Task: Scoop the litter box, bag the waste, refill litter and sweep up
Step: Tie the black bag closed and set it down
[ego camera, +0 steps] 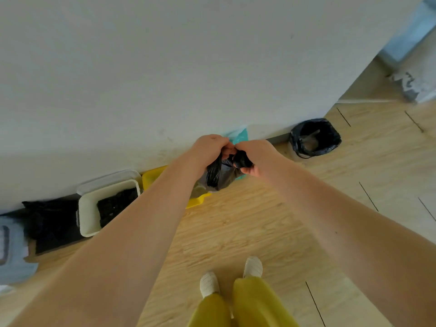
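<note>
A small black plastic waste bag [220, 177] hangs in the air in front of the wall. My left hand [208, 147] and my right hand [253, 154] both grip its twisted top, knuckles nearly touching. Below and behind my left forearm lies a yellow litter tray [151, 177], mostly hidden by the arm and the bag. To its left sits a cream tray [88, 214] holding dark litter [116, 204], with a clear lid [106, 180] behind it against the wall.
A bin lined with a black bag [315, 138] stands by the wall at the right. A teal packet [239, 135] peeks out behind my hands. Dark cloth [52, 223] and a grey object [14, 253] lie at the left. My feet [231, 274] stand on wood flooring.
</note>
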